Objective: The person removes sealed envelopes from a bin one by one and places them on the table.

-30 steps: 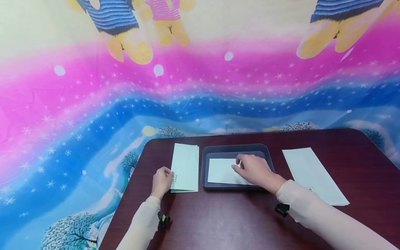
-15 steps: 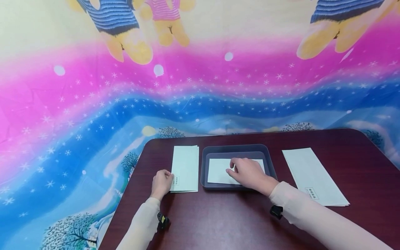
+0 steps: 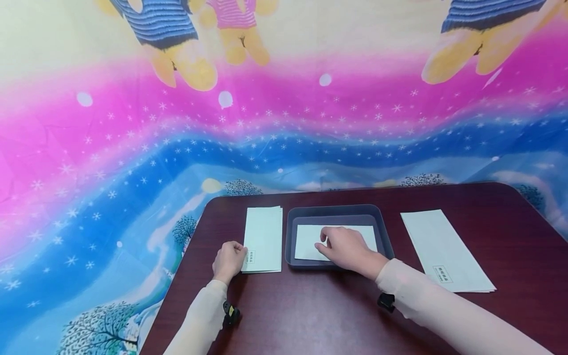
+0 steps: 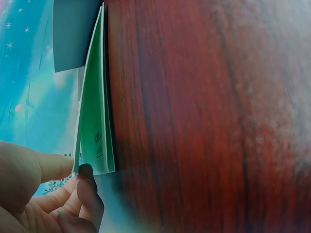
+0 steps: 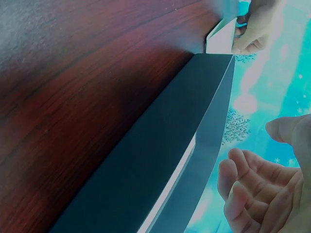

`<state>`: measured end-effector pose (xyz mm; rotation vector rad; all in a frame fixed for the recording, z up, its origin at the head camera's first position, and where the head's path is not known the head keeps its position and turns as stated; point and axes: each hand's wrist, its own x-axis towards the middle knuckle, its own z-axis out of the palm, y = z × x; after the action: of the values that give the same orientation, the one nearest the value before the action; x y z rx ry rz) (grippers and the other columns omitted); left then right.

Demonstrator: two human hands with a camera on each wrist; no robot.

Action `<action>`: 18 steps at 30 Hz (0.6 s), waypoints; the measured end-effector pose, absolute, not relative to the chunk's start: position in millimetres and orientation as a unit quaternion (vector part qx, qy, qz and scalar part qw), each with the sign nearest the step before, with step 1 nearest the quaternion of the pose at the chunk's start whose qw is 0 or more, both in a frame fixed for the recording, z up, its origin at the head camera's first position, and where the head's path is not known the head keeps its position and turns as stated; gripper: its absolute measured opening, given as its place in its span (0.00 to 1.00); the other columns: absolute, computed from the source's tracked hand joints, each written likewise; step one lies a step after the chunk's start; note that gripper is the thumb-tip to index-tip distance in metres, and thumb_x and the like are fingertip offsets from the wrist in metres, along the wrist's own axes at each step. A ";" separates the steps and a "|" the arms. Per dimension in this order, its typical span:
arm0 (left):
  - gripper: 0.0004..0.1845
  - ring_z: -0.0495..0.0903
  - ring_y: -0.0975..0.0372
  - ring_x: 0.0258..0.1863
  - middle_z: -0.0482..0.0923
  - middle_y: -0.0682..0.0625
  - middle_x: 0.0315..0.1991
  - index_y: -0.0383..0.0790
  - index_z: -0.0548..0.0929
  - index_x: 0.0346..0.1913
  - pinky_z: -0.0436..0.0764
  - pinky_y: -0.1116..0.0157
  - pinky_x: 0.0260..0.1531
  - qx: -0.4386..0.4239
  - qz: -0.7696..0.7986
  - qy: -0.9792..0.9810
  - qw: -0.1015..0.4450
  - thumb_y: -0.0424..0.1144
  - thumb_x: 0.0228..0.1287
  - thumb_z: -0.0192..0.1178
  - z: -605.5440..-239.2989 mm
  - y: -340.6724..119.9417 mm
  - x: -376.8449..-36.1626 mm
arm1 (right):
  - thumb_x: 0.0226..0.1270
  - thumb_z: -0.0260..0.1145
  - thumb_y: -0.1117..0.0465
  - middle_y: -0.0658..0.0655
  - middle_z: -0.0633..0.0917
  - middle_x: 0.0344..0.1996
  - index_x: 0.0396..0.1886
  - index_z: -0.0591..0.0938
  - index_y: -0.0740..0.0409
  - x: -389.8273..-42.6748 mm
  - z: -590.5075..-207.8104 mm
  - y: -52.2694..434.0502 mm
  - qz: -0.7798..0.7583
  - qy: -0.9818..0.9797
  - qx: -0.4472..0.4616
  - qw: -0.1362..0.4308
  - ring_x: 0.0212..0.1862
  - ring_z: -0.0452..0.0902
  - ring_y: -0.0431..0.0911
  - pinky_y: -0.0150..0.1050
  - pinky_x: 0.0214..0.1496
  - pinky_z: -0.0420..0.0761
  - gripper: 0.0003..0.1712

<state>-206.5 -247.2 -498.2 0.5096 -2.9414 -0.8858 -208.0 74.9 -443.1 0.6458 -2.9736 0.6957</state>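
Note:
On the left of the table lies a small stack of pale envelopes (image 3: 265, 231) with a printed box near one corner. My left hand (image 3: 229, 260) pinches the near left edge of the top envelope (image 4: 90, 73); in the left wrist view that edge is raised and the print on the one beneath shows. My right hand (image 3: 348, 250) hovers over the dark grey tray (image 3: 293, 256), fingers loosely curled and holding nothing, as the right wrist view confirms. Inside the tray lies a white envelope-like paper (image 3: 308, 241), partly hidden by this hand.
To the right of the tray, another stack of pale envelopes (image 3: 445, 249) lies at a slant, with a printed box near its lower end. The dark red wooden table (image 3: 301, 310) has rounded far corners. A colourful cloth backdrop (image 3: 284, 123) hangs behind it.
My right hand has moved left over the tray, its sleeve uncovering the right stack's printed box. My left hand keeps its pinch, and the top envelope's far edge has come slightly lower.

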 end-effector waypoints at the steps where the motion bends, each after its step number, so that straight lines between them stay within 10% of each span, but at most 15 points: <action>1: 0.11 0.80 0.59 0.29 0.84 0.49 0.32 0.41 0.86 0.39 0.76 0.54 0.34 0.164 -0.285 -0.945 0.014 0.45 0.70 0.60 -498.2 -247.1 -206.7 | 0.68 0.68 0.49 0.43 0.77 0.17 0.38 0.85 0.53 -207.9 -443.2 73.8 0.223 -0.952 0.208 0.012 0.20 0.69 0.36 0.36 0.23 0.70 0.12; 18: 0.11 0.80 0.60 0.29 0.84 0.51 0.31 0.43 0.86 0.37 0.76 0.54 0.35 0.165 -0.274 -0.947 0.006 0.47 0.69 0.61 -500.7 -247.6 -206.9 | 0.66 0.70 0.51 0.42 0.79 0.18 0.34 0.84 0.51 -202.3 -448.6 57.2 0.219 -0.950 0.222 0.022 0.21 0.70 0.35 0.38 0.24 0.72 0.09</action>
<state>-206.9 -247.6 -500.7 0.5179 -2.9654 -0.8588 -202.3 57.2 -448.6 0.6892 -2.9425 0.6785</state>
